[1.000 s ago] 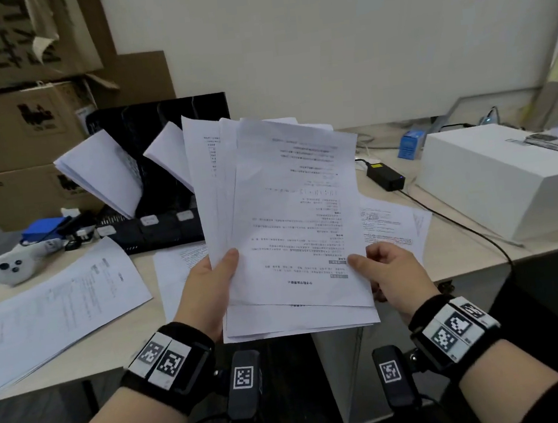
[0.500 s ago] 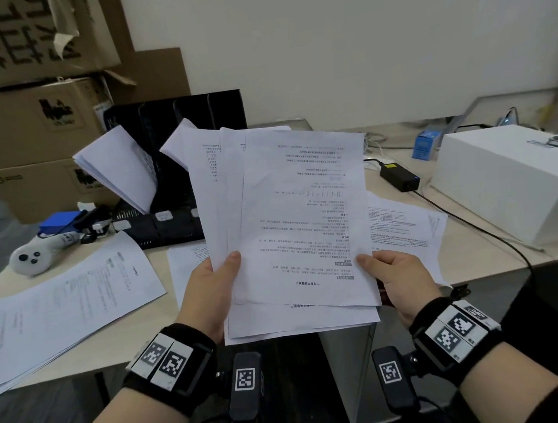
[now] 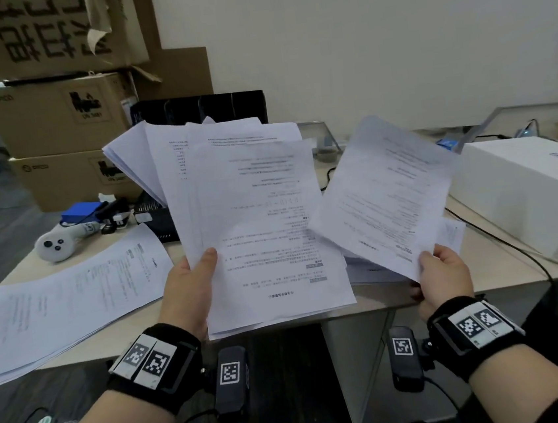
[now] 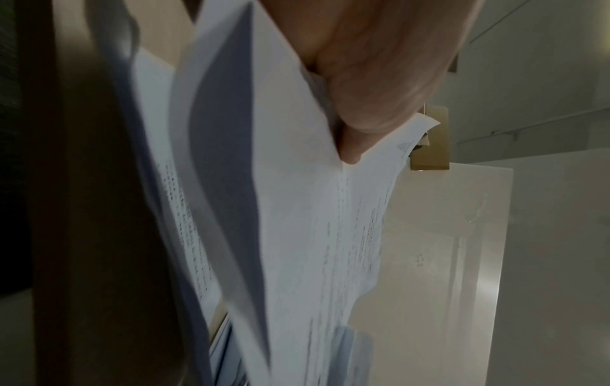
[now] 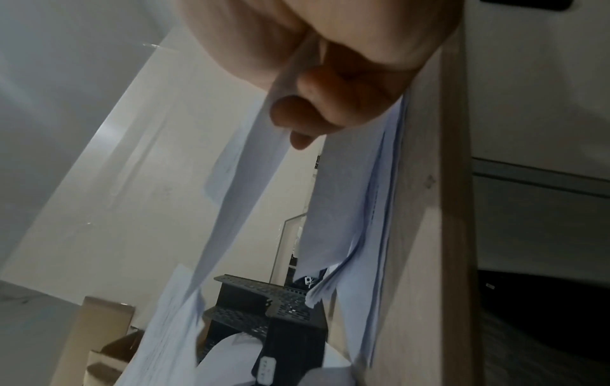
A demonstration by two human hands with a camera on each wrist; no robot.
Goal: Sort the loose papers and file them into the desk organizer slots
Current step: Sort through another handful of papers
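Surface (image 3: 89, 348) carries a black desk organizer (image 3: 204, 107) at the back wall. Fanned sheaf of papers (image 3: 258, 220) held up before it, left hand (image 3: 189, 289) gripping its lower edge. Single sheet (image 3: 383, 197) apart to the right, right hand (image 3: 444, 273) pinching its corner.

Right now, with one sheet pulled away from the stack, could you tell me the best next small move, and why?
Probably lay the single sheet, pinched by the right hand, on the pile beneath it; the left hand grips the fanned stack, so sorting continues.
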